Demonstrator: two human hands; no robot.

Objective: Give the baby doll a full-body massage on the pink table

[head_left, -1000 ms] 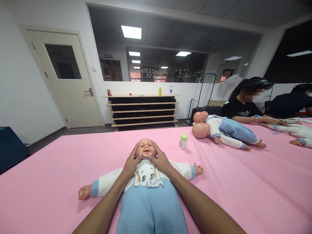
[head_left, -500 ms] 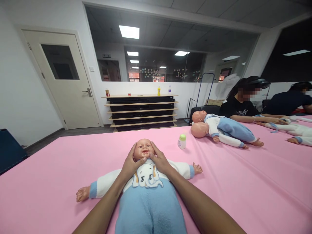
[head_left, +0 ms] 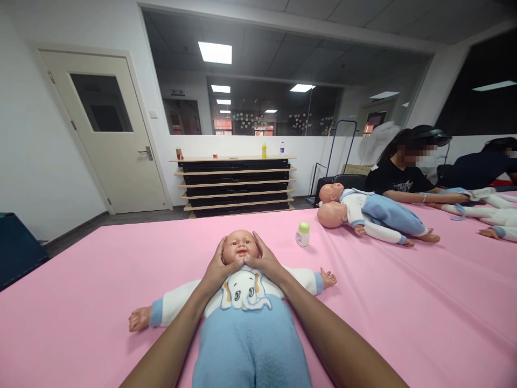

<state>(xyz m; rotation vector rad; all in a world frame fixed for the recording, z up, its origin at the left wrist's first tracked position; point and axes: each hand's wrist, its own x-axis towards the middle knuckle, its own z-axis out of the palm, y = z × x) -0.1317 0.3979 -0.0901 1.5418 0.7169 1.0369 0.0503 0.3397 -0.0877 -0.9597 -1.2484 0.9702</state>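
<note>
A baby doll (head_left: 250, 342) lies on its back before me, in a white and blue outfit with an elephant on the chest. Its arms stretch out to both sides. My left hand (head_left: 217, 268) cups one side of the doll's head (head_left: 241, 241), fingers along the cheek and ear. On the other side, my right hand (head_left: 267, 263) does the same. Both thumbs meet, or nearly so, under the chin. The fingertips behind the head are partly hidden. A small white bottle with a green cap (head_left: 302, 235) stands to the right, beyond the doll's hand.
The table has a pink cover (head_left: 81, 275). Two more dolls (head_left: 379, 213) lie together at the right. Past them, a person in black (head_left: 406, 175) handles white and blue doll clothing, with another person behind. A low stack of shelves (head_left: 238, 183) stands beyond the table.
My right thumb has slid from the doll's cheek down to the chin, close to the left thumb. Both hands stay around the head. The camera view has shifted slightly.
</note>
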